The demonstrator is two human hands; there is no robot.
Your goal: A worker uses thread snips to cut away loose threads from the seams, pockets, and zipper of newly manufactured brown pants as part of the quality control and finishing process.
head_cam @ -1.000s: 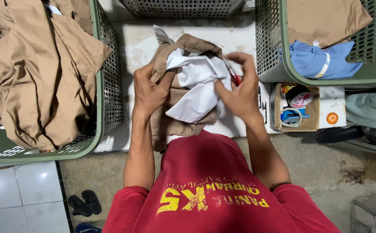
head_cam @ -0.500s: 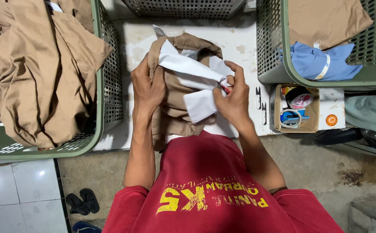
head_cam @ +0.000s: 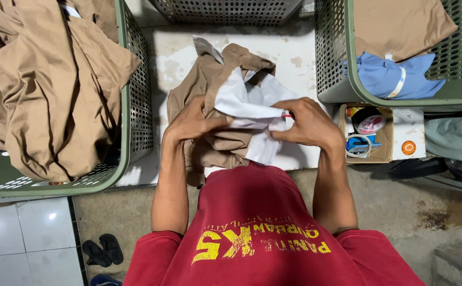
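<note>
A tan garment [head_cam: 210, 79] with a white lining [head_cam: 241, 98] lies bunched on a worn white table [head_cam: 172, 58] in front of me. My left hand [head_cam: 191, 122] grips the tan and white cloth at its left side. My right hand [head_cam: 308, 124] pinches the white lining from the right, and a small red thing [head_cam: 289, 115] shows at its fingertips. Both hands are close together over the garment, near the table's front edge. My red shirt [head_cam: 263, 228] fills the lower part of the view.
A green perforated basket [head_cam: 127, 106] at left is heaped with tan garments. Another green basket [head_cam: 337, 79] at right holds tan cloth and a blue garment [head_cam: 390, 77]. A small cardboard box [head_cam: 366, 135] with tape rolls sits below it. Black sandals [head_cam: 101, 251] lie on the floor.
Both hands have moved down and drawn closer together, folding the white lining over the tan cloth toward me.
</note>
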